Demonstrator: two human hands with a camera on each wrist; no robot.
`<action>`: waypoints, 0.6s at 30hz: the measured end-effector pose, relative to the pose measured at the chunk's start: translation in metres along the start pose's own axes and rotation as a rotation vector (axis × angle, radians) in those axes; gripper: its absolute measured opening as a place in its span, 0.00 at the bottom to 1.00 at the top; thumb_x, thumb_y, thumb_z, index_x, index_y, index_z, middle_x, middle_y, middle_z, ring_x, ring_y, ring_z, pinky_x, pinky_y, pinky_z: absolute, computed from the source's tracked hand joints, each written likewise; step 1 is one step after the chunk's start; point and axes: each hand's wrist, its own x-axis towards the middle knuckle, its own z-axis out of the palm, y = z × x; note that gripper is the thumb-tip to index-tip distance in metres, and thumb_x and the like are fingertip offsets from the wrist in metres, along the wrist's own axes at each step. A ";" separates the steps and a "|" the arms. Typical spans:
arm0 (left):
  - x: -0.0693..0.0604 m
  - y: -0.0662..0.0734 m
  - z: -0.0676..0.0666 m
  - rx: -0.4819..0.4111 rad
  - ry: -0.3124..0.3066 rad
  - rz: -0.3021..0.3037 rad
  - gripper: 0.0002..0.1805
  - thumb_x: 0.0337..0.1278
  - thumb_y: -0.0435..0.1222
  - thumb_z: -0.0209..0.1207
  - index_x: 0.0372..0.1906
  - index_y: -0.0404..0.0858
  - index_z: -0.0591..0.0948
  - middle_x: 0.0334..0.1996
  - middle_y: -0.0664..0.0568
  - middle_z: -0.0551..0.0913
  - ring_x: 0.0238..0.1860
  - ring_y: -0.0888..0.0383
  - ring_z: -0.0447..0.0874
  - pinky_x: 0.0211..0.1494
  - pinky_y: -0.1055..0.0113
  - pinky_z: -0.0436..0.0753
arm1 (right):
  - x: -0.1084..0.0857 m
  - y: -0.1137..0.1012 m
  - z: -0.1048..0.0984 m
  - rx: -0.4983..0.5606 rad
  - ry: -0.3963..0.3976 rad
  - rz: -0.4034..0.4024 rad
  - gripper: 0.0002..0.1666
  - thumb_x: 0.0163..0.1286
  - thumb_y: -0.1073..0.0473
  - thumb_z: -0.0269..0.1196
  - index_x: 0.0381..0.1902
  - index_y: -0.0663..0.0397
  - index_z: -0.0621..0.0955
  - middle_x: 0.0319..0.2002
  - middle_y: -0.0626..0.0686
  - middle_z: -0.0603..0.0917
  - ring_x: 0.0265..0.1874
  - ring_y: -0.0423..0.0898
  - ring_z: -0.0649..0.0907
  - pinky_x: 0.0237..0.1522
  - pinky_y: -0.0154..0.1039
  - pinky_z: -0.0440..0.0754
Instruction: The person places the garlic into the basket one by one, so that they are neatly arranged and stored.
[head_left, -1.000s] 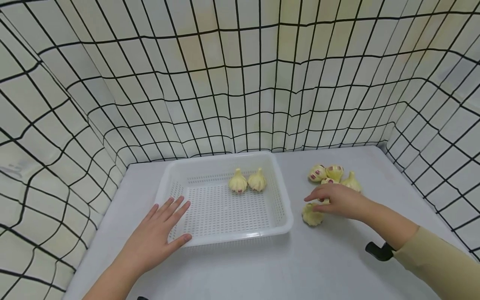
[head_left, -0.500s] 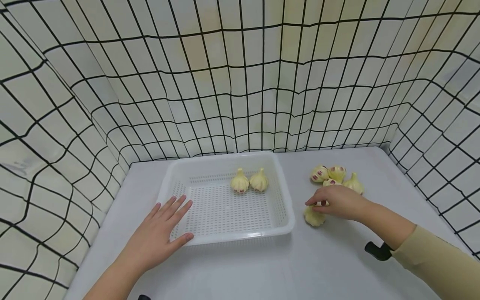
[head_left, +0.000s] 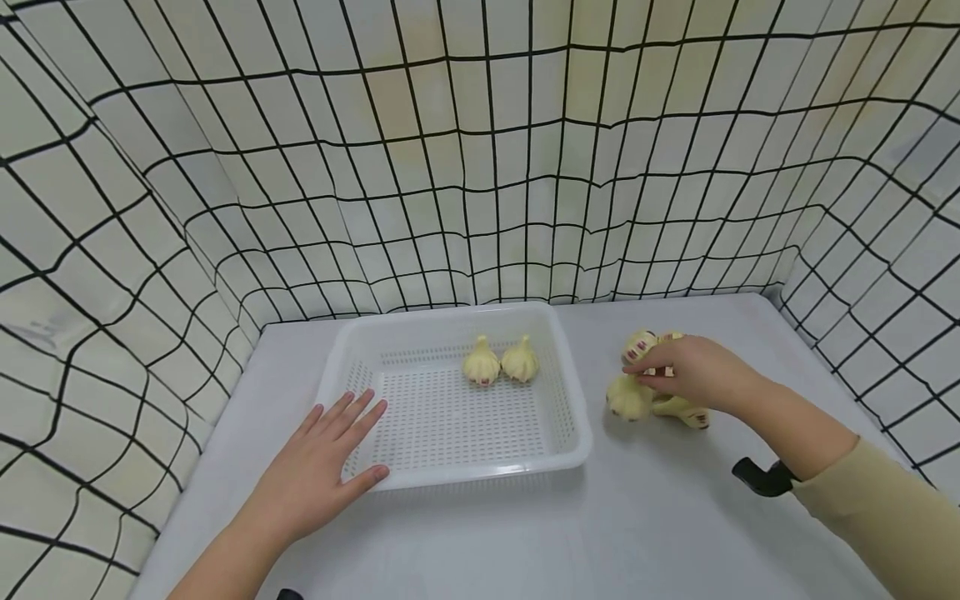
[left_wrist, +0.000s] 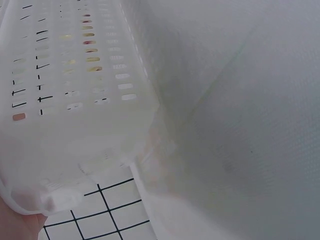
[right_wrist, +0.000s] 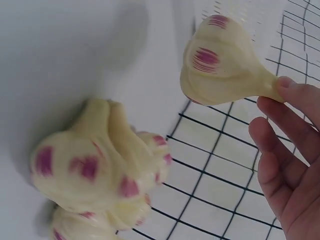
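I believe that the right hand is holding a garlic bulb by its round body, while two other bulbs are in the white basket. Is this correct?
Not entirely: the right hand pinches the garlic bulb by its narrow stem, not by its round body, as the right wrist view shows. Two other bulbs are indeed in the white basket.

White table is lying pale and flat. Beyond the table's far edge, a black grid (head_left: 529,126) is rising, also running along the table's left and right sides, its lines bending and kinking in places. Between the lines, whitish backing (head_left: 510,92) is showing. High above the table's far edge, a blurred orange patch (head_left: 392,104) and a yellowish patch (head_left: 592,83) are tinting that backing.
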 end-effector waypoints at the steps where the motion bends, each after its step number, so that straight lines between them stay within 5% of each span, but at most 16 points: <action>1: 0.000 0.000 0.000 0.002 0.004 0.002 0.44 0.62 0.66 0.52 0.77 0.49 0.62 0.77 0.50 0.59 0.76 0.44 0.55 0.75 0.42 0.54 | 0.001 0.000 -0.004 0.000 0.012 0.007 0.16 0.63 0.58 0.71 0.49 0.41 0.89 0.44 0.41 0.88 0.31 0.37 0.81 0.32 0.36 0.80; 12: 0.000 -0.002 0.001 0.003 0.001 0.000 0.44 0.62 0.67 0.51 0.78 0.50 0.61 0.77 0.50 0.57 0.76 0.44 0.54 0.75 0.42 0.54 | 0.028 -0.005 -0.050 0.015 0.057 0.038 0.15 0.68 0.58 0.67 0.52 0.42 0.88 0.46 0.45 0.88 0.34 0.40 0.82 0.33 0.39 0.81; 18: 0.000 -0.001 0.001 -0.001 0.001 0.003 0.44 0.61 0.65 0.54 0.77 0.49 0.61 0.77 0.50 0.58 0.76 0.44 0.54 0.75 0.41 0.53 | 0.059 -0.021 -0.057 0.045 0.049 0.066 0.14 0.69 0.54 0.67 0.51 0.36 0.87 0.48 0.44 0.87 0.35 0.40 0.82 0.33 0.38 0.81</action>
